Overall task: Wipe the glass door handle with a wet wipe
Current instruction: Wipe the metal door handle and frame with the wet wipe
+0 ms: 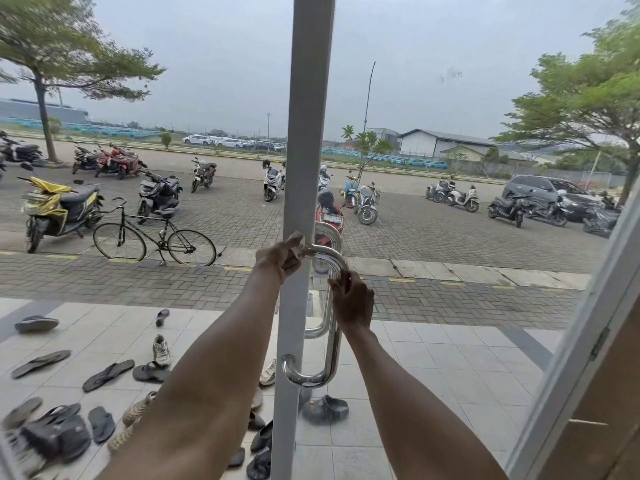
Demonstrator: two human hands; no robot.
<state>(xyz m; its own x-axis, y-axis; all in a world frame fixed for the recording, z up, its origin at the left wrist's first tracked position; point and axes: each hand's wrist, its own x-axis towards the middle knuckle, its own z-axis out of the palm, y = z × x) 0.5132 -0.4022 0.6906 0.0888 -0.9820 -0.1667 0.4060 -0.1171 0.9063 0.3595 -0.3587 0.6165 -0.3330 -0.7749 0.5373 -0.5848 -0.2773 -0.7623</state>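
Head view: two bare forearms are stretched forward to a polished steel D-shaped door handle (pixel 332 306) mounted on the white frame (pixel 304 133) of a glass door. The left hand (pixel 280 259) is closed around a crumpled wet wipe (pixel 298 244), which is pressed against the handle's upper horizontal arm, right where that arm meets the frame. The right hand (pixel 353 301) is wrapped around the handle's vertical bar just below the upper bend, lower than and just right of the left hand. The rest of the bar runs down from the right hand to a lower bend. Below the left forearm, sandals and shoes (pixel 104 375) are scattered on pale tiles outside the glass. Beyond both hands, a black bicycle (pixel 154 237) and parked scooters (pixel 59 209) are seen on brick paving.
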